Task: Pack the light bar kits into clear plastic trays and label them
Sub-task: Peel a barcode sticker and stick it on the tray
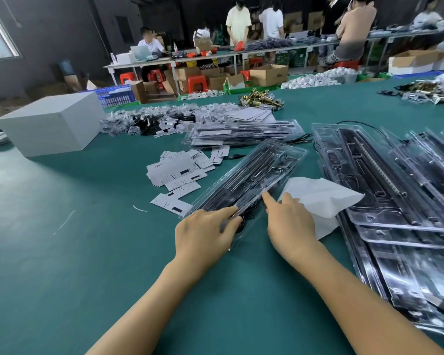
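Note:
A clear plastic tray with a black light bar and cable inside lies slanted on the green table in front of me. My left hand rests on the tray's near end, fingers laid flat over its edge. My right hand is beside it, index finger stretched out and touching the tray's right rim. A white cloth lies under and beyond my right hand. White labels are scattered left of the tray.
A stack of open clear trays with light bars fills the right side. Packed trays lie further back, with bagged parts and a white box to the left. Brass parts sit beyond. People work at far tables.

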`<action>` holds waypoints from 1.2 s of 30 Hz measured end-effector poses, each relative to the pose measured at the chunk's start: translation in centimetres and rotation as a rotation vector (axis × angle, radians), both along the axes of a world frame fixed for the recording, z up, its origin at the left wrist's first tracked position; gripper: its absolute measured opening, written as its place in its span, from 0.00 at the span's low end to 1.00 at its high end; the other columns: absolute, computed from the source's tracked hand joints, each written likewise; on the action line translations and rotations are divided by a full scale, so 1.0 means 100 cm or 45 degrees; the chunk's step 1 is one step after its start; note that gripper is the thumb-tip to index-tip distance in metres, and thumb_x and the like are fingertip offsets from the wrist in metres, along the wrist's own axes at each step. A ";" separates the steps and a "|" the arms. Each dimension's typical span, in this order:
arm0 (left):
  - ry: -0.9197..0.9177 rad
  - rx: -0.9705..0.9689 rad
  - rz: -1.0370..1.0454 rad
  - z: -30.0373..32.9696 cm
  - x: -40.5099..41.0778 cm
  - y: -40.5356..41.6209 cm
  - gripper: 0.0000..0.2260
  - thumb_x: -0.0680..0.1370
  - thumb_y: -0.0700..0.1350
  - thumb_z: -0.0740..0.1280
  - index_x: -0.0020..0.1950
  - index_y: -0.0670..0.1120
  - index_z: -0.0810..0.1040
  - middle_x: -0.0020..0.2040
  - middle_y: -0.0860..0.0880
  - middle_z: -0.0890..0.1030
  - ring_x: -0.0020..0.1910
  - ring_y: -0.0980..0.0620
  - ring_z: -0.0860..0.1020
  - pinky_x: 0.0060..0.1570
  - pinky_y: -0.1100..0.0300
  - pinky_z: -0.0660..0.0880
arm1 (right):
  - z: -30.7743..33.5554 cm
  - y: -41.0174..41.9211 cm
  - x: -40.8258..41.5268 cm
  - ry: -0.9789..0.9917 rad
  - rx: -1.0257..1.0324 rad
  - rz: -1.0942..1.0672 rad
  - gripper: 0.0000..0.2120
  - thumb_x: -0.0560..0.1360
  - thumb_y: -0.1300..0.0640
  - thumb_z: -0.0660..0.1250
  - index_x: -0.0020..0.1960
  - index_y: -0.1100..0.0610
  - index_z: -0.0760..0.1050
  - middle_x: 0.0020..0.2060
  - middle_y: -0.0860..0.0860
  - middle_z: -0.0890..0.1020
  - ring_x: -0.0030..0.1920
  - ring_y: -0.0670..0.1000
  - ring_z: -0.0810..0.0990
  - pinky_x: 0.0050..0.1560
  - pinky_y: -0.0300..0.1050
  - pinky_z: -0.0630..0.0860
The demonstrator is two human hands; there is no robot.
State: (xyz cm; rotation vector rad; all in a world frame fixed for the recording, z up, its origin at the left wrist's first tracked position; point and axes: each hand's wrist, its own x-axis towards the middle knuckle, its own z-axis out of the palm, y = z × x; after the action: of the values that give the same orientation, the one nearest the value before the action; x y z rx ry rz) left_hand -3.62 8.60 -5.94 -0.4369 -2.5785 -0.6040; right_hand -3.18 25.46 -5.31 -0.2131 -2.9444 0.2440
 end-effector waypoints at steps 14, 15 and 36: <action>0.306 -0.110 -0.068 -0.001 0.006 0.002 0.10 0.73 0.57 0.63 0.44 0.57 0.83 0.38 0.61 0.84 0.30 0.50 0.78 0.26 0.61 0.75 | 0.003 -0.003 -0.002 0.051 0.032 0.014 0.16 0.75 0.67 0.55 0.62 0.58 0.69 0.57 0.54 0.74 0.56 0.57 0.71 0.42 0.45 0.63; 0.317 -0.104 -0.068 -0.001 0.006 0.002 0.12 0.73 0.57 0.61 0.44 0.57 0.83 0.39 0.62 0.84 0.30 0.50 0.78 0.26 0.61 0.75 | 0.003 -0.003 -0.002 0.057 0.025 0.004 0.16 0.75 0.68 0.55 0.60 0.58 0.70 0.56 0.55 0.75 0.55 0.56 0.71 0.42 0.44 0.62; 0.394 -0.321 -0.153 -0.004 0.005 -0.004 0.19 0.75 0.62 0.57 0.52 0.57 0.84 0.51 0.61 0.83 0.35 0.53 0.79 0.28 0.65 0.74 | 0.002 0.007 -0.015 0.245 -0.881 -0.287 0.11 0.74 0.66 0.58 0.47 0.69 0.78 0.44 0.66 0.80 0.35 0.57 0.72 0.35 0.45 0.69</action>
State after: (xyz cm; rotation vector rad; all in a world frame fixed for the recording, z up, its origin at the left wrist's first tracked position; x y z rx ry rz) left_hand -3.09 8.16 -6.32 -0.7126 -2.3468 -0.2263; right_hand -4.64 26.13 -5.14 -0.5655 -2.5035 1.1642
